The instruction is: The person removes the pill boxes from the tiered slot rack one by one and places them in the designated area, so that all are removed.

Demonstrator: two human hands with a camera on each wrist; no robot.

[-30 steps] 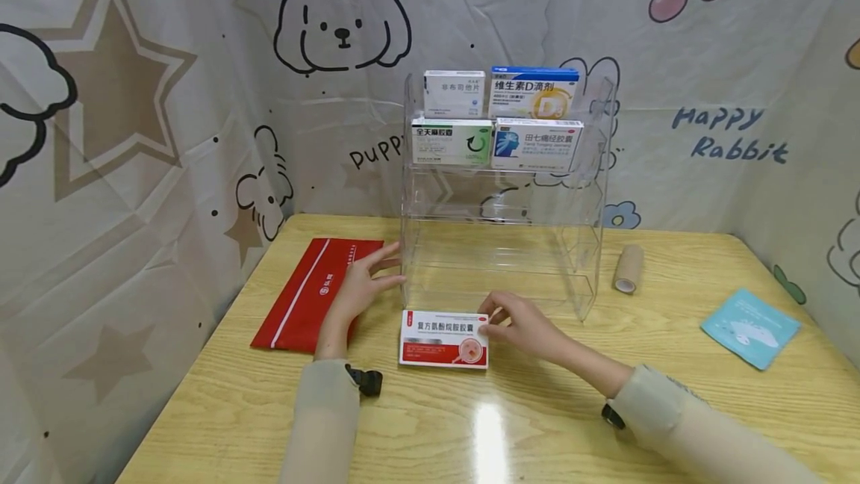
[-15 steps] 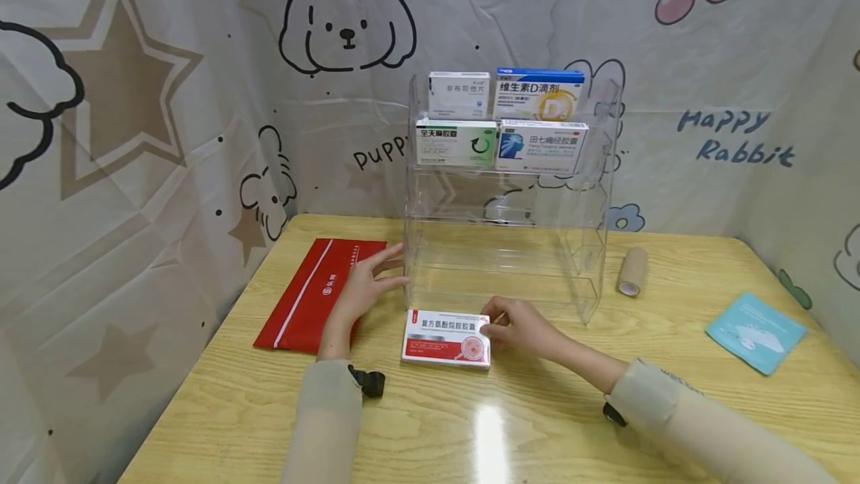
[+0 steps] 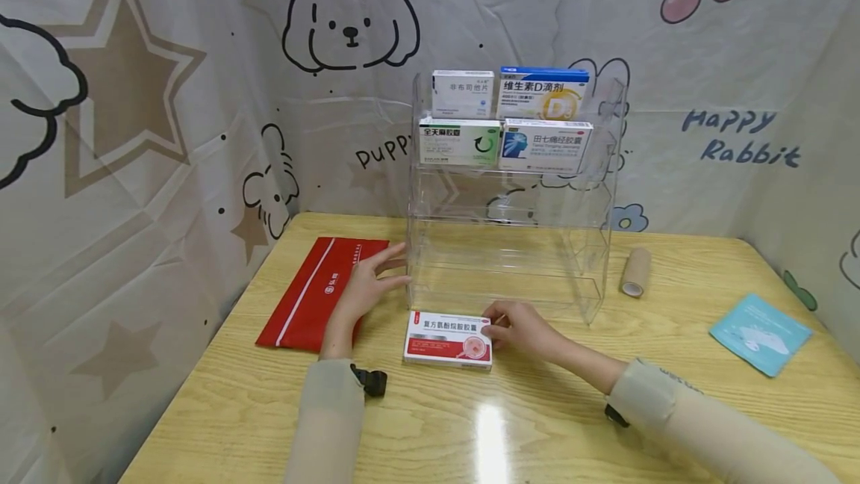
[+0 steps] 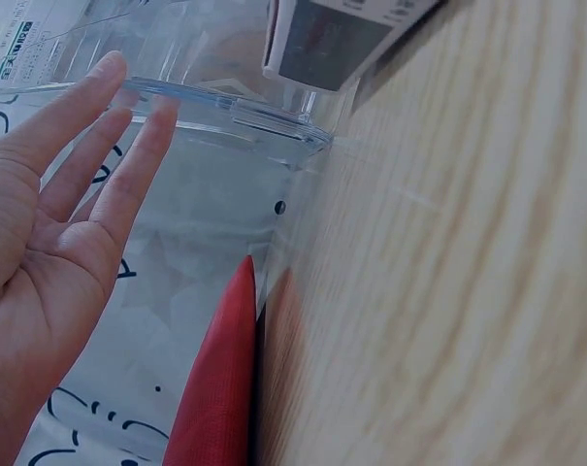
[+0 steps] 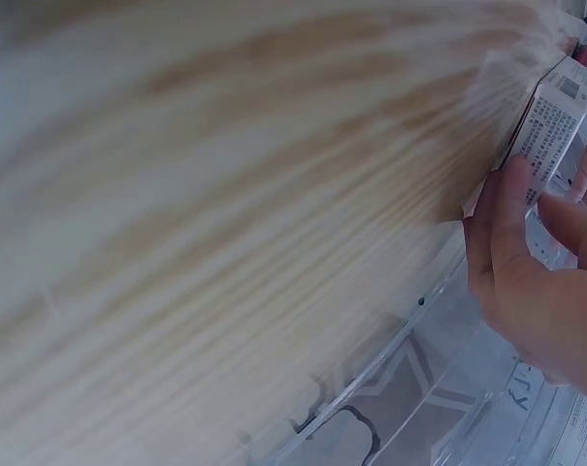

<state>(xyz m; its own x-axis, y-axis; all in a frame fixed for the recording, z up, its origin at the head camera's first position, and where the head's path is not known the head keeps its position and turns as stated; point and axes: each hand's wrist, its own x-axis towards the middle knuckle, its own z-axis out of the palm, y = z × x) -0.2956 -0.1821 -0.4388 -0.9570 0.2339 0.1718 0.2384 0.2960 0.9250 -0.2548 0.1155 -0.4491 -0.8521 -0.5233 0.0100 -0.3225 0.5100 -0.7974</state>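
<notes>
A red-and-white medicine box lies flat on the wooden table, just in front of a clear acrylic tiered rack. My right hand pinches the box's right end; the right wrist view shows the thumb of this hand lying along the box's end. My left hand has straight fingers touching the rack's left wall, as the left wrist view confirms with the hand against the rack's edge. The rack's lower shelves hold nothing.
Several medicine boxes stand on the rack's two upper shelves, among them a green-and-white one and a blue-and-yellow one. A red folder lies left of the rack. A tan tape roll and a blue packet lie at right. Printed cloth surrounds the table.
</notes>
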